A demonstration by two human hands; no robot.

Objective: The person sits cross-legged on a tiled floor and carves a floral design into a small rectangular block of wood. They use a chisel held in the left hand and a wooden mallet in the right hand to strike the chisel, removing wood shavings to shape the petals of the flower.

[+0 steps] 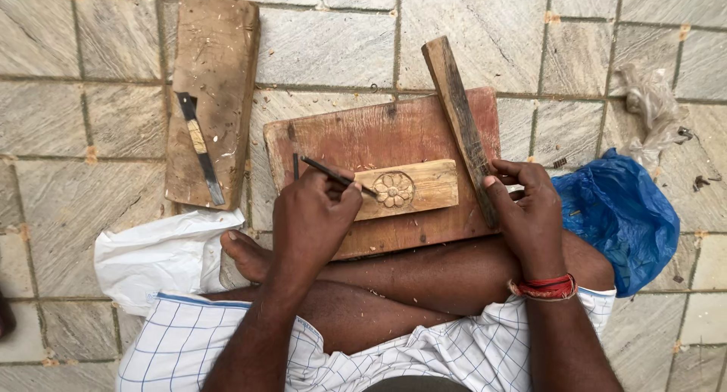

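Chisel point(327, 172): thin dark tool, gripped in the left hand point(312, 214), fingers clenched around it, tip meeting the flower carving point(393, 189).
Block point(413, 189): pale wood piece with the carved flower, lying on the reddish board point(363, 138) across the person's crossed legs.
Stick point(460, 123): long wooden baton, grasped near its lower end by the right hand point(528, 210), fingers wrapped round it (a red band sits on that wrist); it leans over the board's right edge.
Floor point(326, 47): grey stone tiles.
Plank point(214, 74): second board to the left, a flat blade point(200, 146) resting on it.
Bags: white one point(155, 256) at left, blue one point(625, 214) at right.
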